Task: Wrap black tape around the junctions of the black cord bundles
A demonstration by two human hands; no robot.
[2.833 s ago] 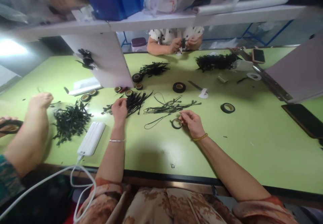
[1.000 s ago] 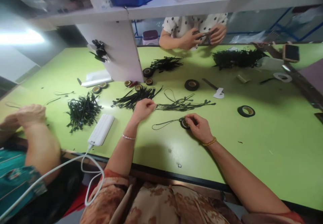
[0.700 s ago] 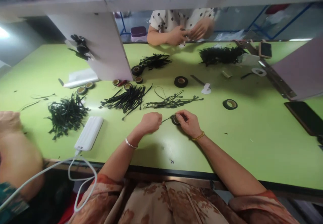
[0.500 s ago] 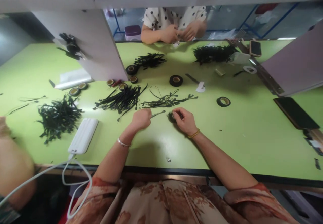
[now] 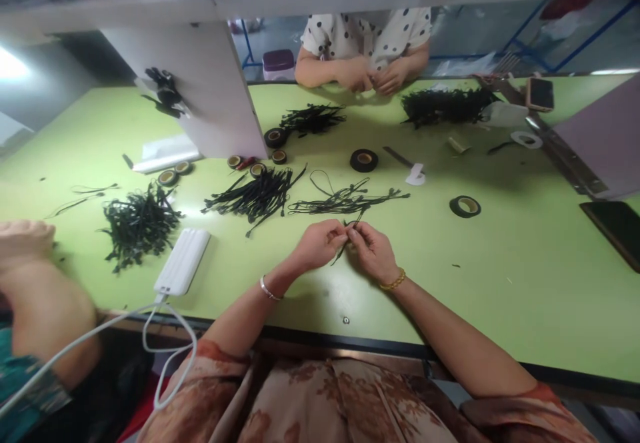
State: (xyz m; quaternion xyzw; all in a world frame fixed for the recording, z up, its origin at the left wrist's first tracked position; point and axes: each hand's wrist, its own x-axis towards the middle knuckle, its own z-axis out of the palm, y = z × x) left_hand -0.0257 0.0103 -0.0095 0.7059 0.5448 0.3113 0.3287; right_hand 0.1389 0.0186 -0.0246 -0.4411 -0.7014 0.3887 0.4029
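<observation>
Leftmost, a co-worker's bare forearm at the edge of a smooth lime-green table. Next, a loose tangled heap of black ties, then a ribbed white power bank with a white cable trailing off the table's edge. Further in, a fanned bundle of thin black cords below small tape rolls and a white upright panel. At centre, left hand and right hand close together over the table, fingertips pinching one thin black cord between them; whether a tape roll sits under the right fingers, cannot tell. Just behind, a flat spread of looped black cords. Beyond, a black tape roll, and across the table another person's hands pressed together on something small. Rightward, a second black tape roll, a dark heap of ties, a phone, a flat dark slab at the edge.
</observation>
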